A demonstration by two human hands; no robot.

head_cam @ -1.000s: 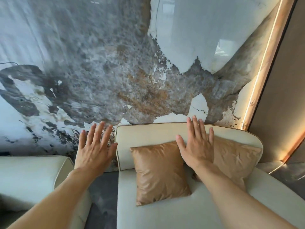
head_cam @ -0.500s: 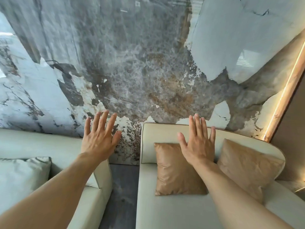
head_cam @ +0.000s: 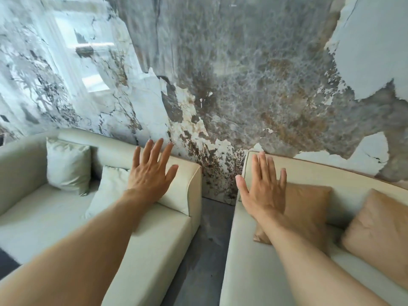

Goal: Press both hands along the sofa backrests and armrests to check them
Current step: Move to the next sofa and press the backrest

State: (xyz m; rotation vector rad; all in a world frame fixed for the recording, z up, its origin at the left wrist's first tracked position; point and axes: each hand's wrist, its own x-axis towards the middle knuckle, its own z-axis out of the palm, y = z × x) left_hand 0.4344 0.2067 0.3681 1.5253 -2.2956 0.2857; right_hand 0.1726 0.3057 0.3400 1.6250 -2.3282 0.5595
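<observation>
Sofa backrests (head_cam: 309, 173): left hand (head_cam: 150, 173), right hand (head_cam: 262, 191) spread, perhaps touching.

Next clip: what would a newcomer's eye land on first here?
Two bare hands, fingers spread, dominate the centre: the left hand over the left sofa's backrest, the right hand before the right sofa's backrest. Behind them rises a glossy marble wall, grey, white and rust. Tan cushions sit at the right.

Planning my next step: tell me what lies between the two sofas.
Head view: only a strip of bare grey floor separates the left sofa from the right sofa, running back to the marble wall.
</observation>
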